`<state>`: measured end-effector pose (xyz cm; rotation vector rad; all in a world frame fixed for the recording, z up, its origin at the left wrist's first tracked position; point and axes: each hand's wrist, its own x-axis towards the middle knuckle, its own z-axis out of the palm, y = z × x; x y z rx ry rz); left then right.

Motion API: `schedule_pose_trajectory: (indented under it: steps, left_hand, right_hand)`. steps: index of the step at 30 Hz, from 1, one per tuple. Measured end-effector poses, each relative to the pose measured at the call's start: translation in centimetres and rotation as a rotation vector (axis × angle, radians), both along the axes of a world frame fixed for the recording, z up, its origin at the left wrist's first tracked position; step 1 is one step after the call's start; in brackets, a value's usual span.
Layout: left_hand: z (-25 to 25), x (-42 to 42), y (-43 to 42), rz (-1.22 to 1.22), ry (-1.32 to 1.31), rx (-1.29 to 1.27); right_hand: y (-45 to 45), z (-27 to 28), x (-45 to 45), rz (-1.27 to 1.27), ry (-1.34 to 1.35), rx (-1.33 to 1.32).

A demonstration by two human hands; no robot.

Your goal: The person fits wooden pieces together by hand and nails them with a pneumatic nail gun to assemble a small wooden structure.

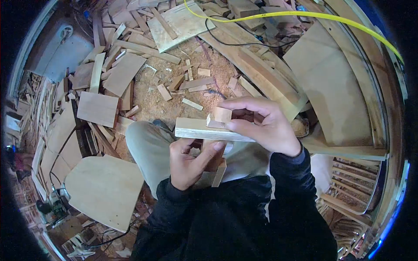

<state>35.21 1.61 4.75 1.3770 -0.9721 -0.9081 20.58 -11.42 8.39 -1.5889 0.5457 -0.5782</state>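
A short, thick plywood piece (191,127) lies roughly level above my lap, its pale layered edge facing me. Below it, my left hand (188,164) is closed around a wooden block, mostly hidden by the fingers and the plywood. A narrow wooden strip (219,173) slants down beside that hand. On top of the plywood, my right hand (267,126) pinches a small wood block (223,114) between thumb and fingers. A smaller pale chunk (212,122) sits against that block; whether they are joined, I cannot tell.
Offcuts (164,92) and sawdust (150,82) cover the floor ahead. Wooden panels (98,108) lie at left, near a curved board (104,187). A yellow hose (305,14) crosses the top right above a black cable (244,44). A slatted wooden frame (355,178) stands at right.
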Motion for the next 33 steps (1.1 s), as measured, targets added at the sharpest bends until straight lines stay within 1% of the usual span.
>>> schedule_pose_trajectory:
  steps: [1,2,4,8,10,14,17,19,20,22,23,24,26,30,32,33]
  left_hand:
    - [-0.1,-0.1,0.1,0.008,0.066,0.023]
    - [-0.2,-0.2,0.1,0.009,0.062,0.029]
    - [-0.3,-0.4,0.2,0.006,0.079,0.046]
    - [-0.8,-0.7,0.2,0.016,0.051,0.036]
    - [-0.6,-0.7,0.2,0.031,-0.093,0.02]
    - [0.4,-0.8,0.4,0.017,-0.119,0.1]
    - [0.1,-0.9,0.5,0.006,-0.057,0.146]
    - [-1.0,-0.9,0.8,-0.019,0.17,0.089]
    - [-1.0,-0.8,0.9,-0.023,0.17,0.092]
    - [-0.8,-0.5,0.8,-0.055,0.341,0.059]
    - [-1.1,0.0,0.9,-0.105,0.331,0.069]
    - [-1.0,-0.1,1.0,-0.109,0.331,0.07]
    - [-1.0,-0.3,0.9,-0.112,0.359,0.061]
    - [-1.1,-0.6,1.2,-0.124,0.41,0.074]
    - [-1.1,-0.8,1.2,-0.137,0.308,0.071]
    - [-1.1,-0.9,1.3,-0.136,0.308,0.072]
  right_hand:
    - [-0.1,-0.1,0.0,0.019,-0.026,0.066]
    - [-0.1,0.0,-0.1,0.02,-0.03,0.071]
    - [-0.1,0.1,-0.3,0.018,0.058,0.12]
    - [0.5,-0.7,0.1,-0.046,-0.006,0.121]
    - [0.8,-0.8,0.2,-0.08,-0.036,0.17]
    - [1.4,-0.4,0.4,-0.127,0.001,0.1]
    - [1.3,-0.6,0.2,-0.14,0.003,0.097]
    - [0.3,-0.9,-0.3,0.003,0.002,0.003]
    - [0.0,-0.7,-0.6,-0.001,0.002,0.006]
    - [-0.7,0.3,-1.0,0.114,0.042,0.367]
    - [-0.9,-1.5,-0.9,0.156,-0.054,0.104]
    - [-0.9,-1.5,-0.9,0.152,-0.053,0.104]
    - [-0.9,-1.4,-0.8,0.188,-0.046,0.247]
    - [-0.8,-2.9,-0.8,0.236,-0.093,0.174]
    - [-0.5,-2.9,-0.8,0.223,-0.133,0.171]
    - [-0.5,-2.9,-0.9,0.223,-0.133,0.172]
